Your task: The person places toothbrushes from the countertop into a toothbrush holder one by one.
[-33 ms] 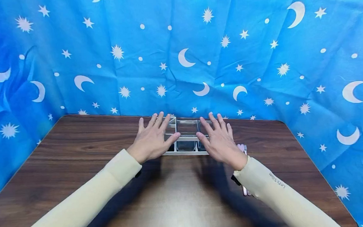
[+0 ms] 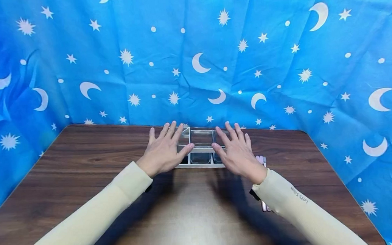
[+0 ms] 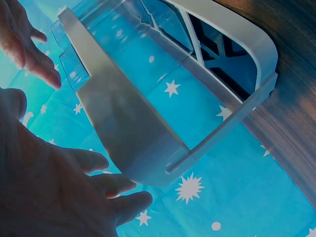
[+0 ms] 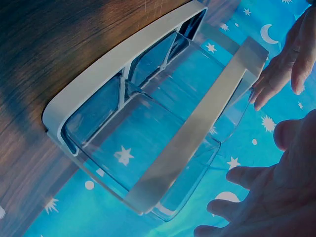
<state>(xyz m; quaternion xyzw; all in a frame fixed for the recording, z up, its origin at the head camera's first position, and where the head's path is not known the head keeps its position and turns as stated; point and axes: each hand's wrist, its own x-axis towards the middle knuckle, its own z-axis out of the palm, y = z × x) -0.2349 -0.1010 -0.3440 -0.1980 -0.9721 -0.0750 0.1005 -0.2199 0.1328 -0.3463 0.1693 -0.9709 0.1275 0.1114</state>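
Note:
A pale rack [image 2: 200, 166] with several compartments stands at the back of the table. Clear bins [image 2: 201, 158] sit in its middle and right compartments. In the left wrist view, the end compartment nearest the left hand [image 3: 54, 173] shows no bin behind the rack's wide bar [image 3: 128, 113]. My left hand [image 2: 164, 151] is spread palm down over the rack's left end, fingers straight. Over the right end my right hand [image 2: 239, 153] is spread the same way. Neither hand holds anything. The right wrist view shows the fingers apart from the clear bin [image 4: 148, 123].
Slim pinkish utensils [image 2: 264, 205] lie on the brown wooden table [image 2: 93, 164], partly hidden by the right forearm. A blue cloth [image 2: 192, 69] with white moons and stars hangs right behind the table's back edge and along its sides.

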